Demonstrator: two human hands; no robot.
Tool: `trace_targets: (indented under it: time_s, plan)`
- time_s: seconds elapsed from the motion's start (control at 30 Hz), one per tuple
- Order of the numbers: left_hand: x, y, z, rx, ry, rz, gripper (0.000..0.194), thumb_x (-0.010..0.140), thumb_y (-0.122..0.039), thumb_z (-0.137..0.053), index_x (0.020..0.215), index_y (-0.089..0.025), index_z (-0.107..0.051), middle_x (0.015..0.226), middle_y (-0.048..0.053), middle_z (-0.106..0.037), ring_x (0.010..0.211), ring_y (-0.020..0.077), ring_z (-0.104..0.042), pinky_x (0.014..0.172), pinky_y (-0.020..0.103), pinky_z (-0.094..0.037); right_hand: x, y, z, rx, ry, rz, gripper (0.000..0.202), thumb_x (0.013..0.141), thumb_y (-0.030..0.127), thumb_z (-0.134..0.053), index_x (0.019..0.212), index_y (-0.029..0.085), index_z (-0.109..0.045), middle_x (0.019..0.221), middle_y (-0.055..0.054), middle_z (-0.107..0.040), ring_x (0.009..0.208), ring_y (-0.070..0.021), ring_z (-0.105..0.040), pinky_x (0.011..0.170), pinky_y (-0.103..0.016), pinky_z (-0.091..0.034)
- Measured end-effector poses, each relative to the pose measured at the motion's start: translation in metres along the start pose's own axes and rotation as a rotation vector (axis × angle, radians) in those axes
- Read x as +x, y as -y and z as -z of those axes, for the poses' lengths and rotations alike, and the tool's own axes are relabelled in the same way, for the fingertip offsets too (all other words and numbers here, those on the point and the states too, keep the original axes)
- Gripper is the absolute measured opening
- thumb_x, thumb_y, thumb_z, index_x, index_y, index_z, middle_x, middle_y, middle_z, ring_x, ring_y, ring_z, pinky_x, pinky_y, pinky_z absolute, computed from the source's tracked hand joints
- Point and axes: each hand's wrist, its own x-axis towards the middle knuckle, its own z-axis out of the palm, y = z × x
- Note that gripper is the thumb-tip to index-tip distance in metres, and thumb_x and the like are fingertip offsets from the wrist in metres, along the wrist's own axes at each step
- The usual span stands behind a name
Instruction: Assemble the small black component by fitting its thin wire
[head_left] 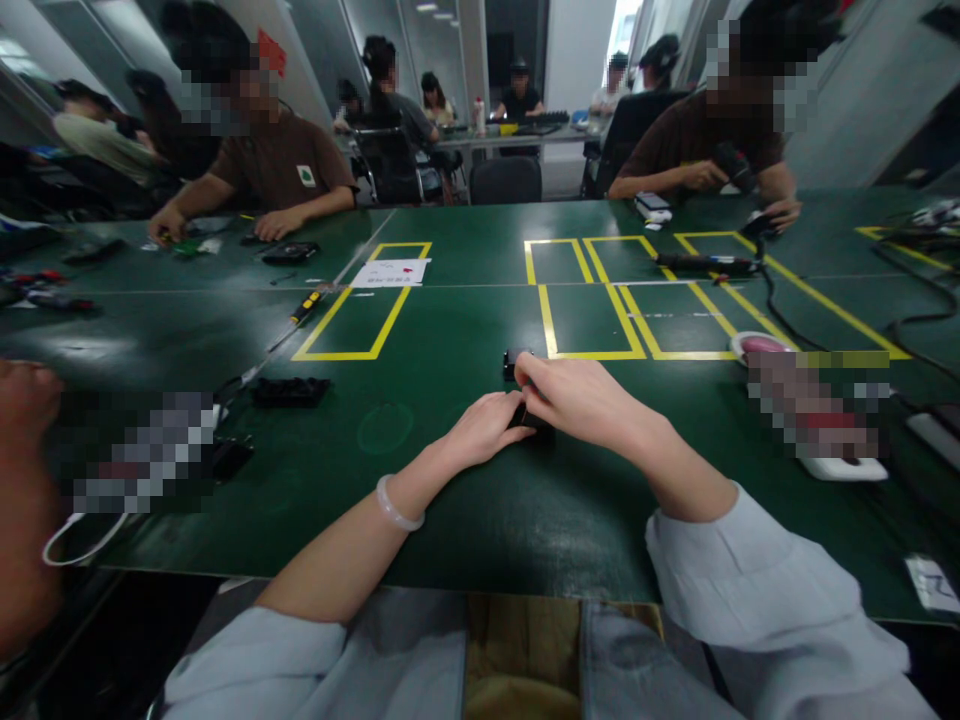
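Both of my hands meet over the green table near the centre of the view. My left hand, with a pale bangle at its wrist, has its fingers closed on a small black part lying low at the tabletop. My right hand reaches in from the right, its fingers pinched together just above that part. What its fingertips hold, if anything, is hidden. Just beyond them sits a small black block, close to the right fingertips.
A black strip-shaped part and a yellow-black screwdriver lie left. Blurred devices rest on both sides. Yellow tape outlines and a paper are farther back. People sit opposite; another person's arm is at the left edge.
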Motion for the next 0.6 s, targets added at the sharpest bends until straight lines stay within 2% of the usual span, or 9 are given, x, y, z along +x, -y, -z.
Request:
trace_targets:
  time_s: [0.17, 0.33, 0.47, 0.6]
  plan:
    - [-0.001, 0.001, -0.001, 0.038, -0.008, 0.011, 0.035, 0.088, -0.04, -0.059, 0.114, -0.017, -0.052, 0.108, 0.01, -0.065, 0.101, 0.0262, -0.061, 0.091, 0.041, -0.046, -0.004, -0.009, 0.013, 0.009, -0.099, -0.063, 0.023, 0.094, 0.03, -0.033, 0.102, 0.02, -0.053, 0.08, -0.003, -0.066, 0.067, -0.015, -0.057, 0.056, -0.026, -0.025]
    - [-0.003, 0.0, -0.001, 0.051, -0.002, -0.004, 0.035, 0.09, -0.039, -0.056, 0.117, -0.018, -0.049, 0.111, 0.01, -0.063, 0.104, 0.0254, -0.06, 0.092, 0.039, -0.046, -0.009, -0.031, 0.022, -0.007, -0.185, -0.188, 0.023, 0.094, 0.032, -0.035, 0.099, 0.02, -0.054, 0.075, -0.002, -0.064, 0.066, -0.0155, -0.055, 0.057, -0.025, -0.026]
    - [-0.003, 0.001, 0.0, 0.04, 0.012, 0.017, 0.035, 0.09, -0.041, -0.055, 0.117, -0.019, -0.049, 0.109, 0.009, -0.063, 0.102, 0.025, -0.06, 0.088, 0.038, -0.047, -0.012, -0.049, 0.015, -0.04, -0.188, -0.257, 0.025, 0.093, 0.034, -0.036, 0.099, 0.02, -0.056, 0.074, -0.003, -0.064, 0.065, -0.016, -0.054, 0.056, -0.026, -0.025]
    - [-0.004, 0.002, -0.001, 0.035, 0.014, 0.042, 0.035, 0.09, -0.042, -0.055, 0.117, -0.019, -0.05, 0.107, 0.009, -0.063, 0.101, 0.0253, -0.06, 0.086, 0.038, -0.047, -0.013, -0.056, 0.003, 0.001, -0.139, -0.252, 0.026, 0.093, 0.034, -0.036, 0.099, 0.02, -0.057, 0.074, -0.003, -0.064, 0.067, -0.0162, -0.056, 0.058, -0.025, -0.027]
